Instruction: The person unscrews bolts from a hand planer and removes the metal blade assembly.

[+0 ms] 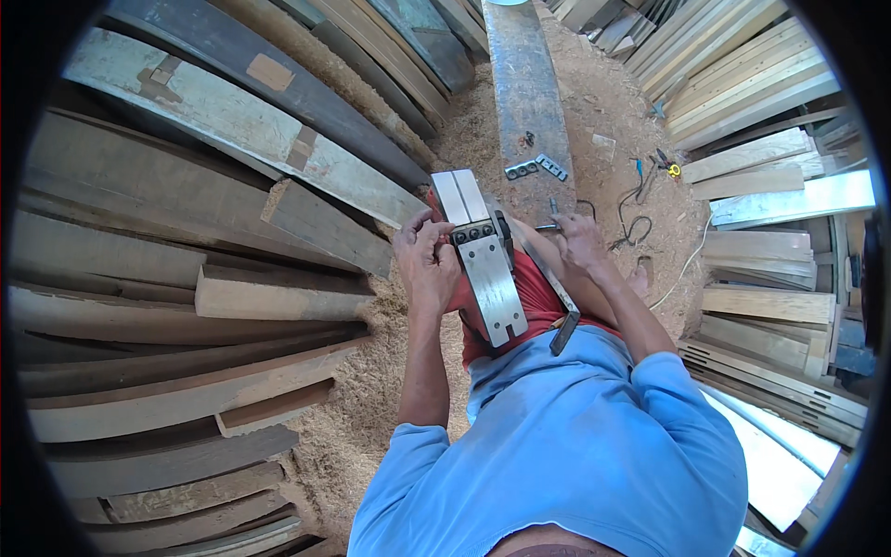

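An electric hand planer (495, 292) lies upside down across my lap, its metal sole facing up and a bolted cutter block (473, 232) showing between the two sole plates. My left hand (429, 258) is curled against the planer's left side, thumb and fingertips at the end of the cutter block. To the right, my right hand (583, 243) is closed round a small metal tool (546, 226) with a thin shaft; its exact kind is partly hidden by the fingers. A long metal bar with a dark angled end (564, 332) rests along my right thigh beside the planer.
Ahead, a long worn board (529, 84) carries two bolted metal pieces (522, 170) and small dark parts (529, 139). A dark cable (634, 218) and yellow-handled scissors (674, 170) lie on the sawdust. Stacked timber (139, 241) lines the left; more planks (766, 302) line the right.
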A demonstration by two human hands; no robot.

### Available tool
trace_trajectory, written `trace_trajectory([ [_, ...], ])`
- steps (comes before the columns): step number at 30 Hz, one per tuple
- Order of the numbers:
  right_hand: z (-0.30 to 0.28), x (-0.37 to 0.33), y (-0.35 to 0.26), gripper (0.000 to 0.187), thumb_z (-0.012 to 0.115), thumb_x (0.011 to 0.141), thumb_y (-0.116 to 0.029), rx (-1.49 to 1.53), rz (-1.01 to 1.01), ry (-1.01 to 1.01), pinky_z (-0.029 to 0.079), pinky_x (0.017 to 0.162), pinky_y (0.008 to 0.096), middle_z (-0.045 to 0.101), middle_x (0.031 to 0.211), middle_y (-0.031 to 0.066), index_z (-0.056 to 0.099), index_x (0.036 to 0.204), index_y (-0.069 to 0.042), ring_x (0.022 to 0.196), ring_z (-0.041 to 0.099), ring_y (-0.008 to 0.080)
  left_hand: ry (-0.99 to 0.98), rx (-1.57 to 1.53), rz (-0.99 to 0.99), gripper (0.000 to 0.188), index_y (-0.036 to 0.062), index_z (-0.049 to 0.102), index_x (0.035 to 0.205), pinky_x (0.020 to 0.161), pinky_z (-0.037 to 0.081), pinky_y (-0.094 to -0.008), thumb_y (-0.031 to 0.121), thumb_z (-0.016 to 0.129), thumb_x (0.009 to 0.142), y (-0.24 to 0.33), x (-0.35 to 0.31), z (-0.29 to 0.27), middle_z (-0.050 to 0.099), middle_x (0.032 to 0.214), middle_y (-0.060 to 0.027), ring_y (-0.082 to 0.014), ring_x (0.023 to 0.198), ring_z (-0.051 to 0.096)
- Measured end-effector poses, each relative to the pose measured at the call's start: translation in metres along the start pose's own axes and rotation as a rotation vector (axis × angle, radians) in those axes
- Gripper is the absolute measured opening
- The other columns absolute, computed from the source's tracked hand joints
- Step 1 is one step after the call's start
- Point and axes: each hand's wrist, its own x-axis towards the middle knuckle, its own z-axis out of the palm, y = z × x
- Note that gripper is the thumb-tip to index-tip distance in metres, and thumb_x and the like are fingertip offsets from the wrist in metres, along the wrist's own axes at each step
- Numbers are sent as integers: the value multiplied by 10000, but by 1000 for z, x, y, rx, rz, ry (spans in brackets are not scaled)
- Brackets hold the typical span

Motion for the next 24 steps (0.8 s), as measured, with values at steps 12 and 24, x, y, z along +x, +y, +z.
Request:
trace_trajectory([
  [12,-137,-94,-97,309,614,856,-62,125,-180,-748,510,942,454,686,1106,150,673,1158,-85,1005,651,353,-81,116,58,287,100,801,946,1105,423,-503,-9,604,767,19,8,1,652,1357,-227,-404,1273,519],
  [24,-191,-82,-115,312,614,919,4,635,211,-97,573,858,395,722,1005,156,625,1231,-9,934,730,272,-31,45,176,293,107,772,972,1117,376,-518,23,584,763,6,4,-1,622,1384,-244,-388,1337,497],
])
